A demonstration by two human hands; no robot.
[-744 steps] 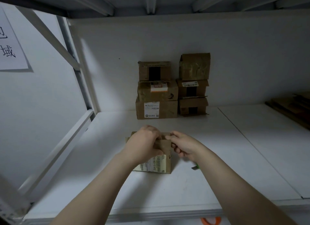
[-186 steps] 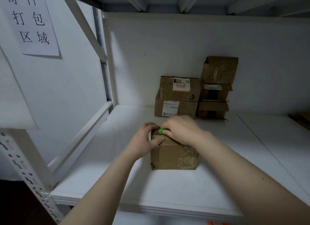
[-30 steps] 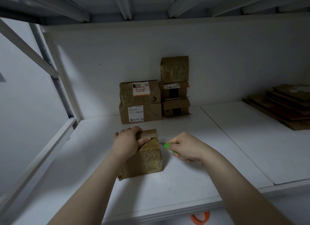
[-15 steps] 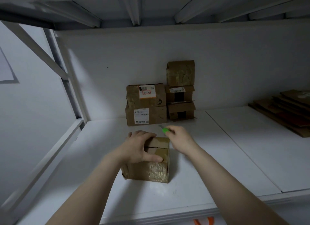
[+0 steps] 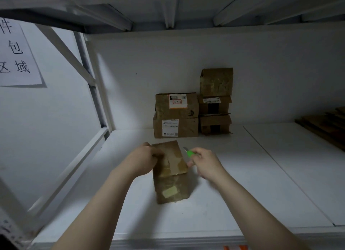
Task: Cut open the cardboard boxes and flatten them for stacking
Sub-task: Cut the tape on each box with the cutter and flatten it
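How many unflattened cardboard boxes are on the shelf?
6. The front box in the left hand; at the back, the red-labelled box on the white-labelled box; beside them a stack: top box, middle box, bottom box. Others may hide behind.

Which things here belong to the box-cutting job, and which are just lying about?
Part of the job: small box gripped by the left hand; green cutter in the right hand; stacked boxes at the back wall; flattened cardboard at the right.
Just there: paper sign on the left wall; orange object below the shelf.
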